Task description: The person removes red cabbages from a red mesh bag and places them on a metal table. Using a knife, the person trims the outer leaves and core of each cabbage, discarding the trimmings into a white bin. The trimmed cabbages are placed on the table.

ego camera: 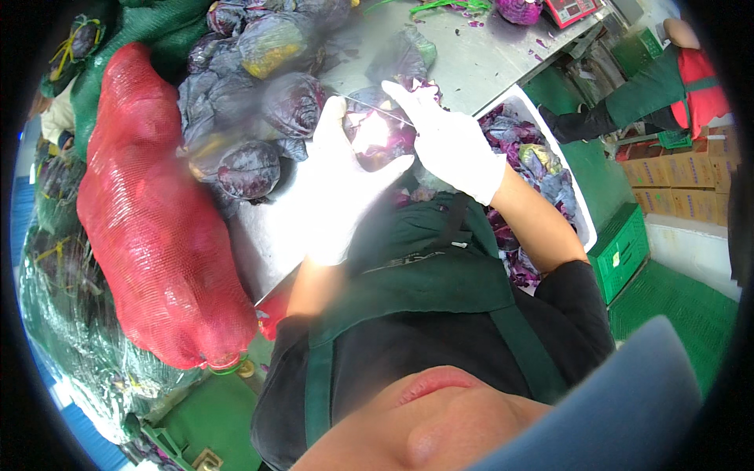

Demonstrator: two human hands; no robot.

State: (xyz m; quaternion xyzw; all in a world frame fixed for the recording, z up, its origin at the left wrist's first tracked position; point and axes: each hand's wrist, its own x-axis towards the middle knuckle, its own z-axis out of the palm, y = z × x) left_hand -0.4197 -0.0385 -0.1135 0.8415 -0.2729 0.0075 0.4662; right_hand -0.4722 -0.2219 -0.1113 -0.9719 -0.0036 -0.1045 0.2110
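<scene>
My left hand (344, 173), in a white glove, curves around the near side of a red cabbage (393, 141). A pale, overexposed patch shows on this cabbage, which lies on a metal table (465, 65). My right hand (450, 144), also gloved in white, grips a thin-bladed knife (374, 108). Its blade slants across above the cabbage, towards the fingertips of my left hand; the handle is hidden in my right hand. Whether the blade touches the cabbage I cannot tell. Beyond it lie loose purple-green leaves (406, 56).
Several whole red cabbages (250, 168) are heaped at the left, beside a full red mesh sack (159, 218). A white bin (583, 212) of leaves stands by my right arm. Far right are a red scale (571, 10), a green crate (618, 250), cartons (677, 176) and another person (648, 88).
</scene>
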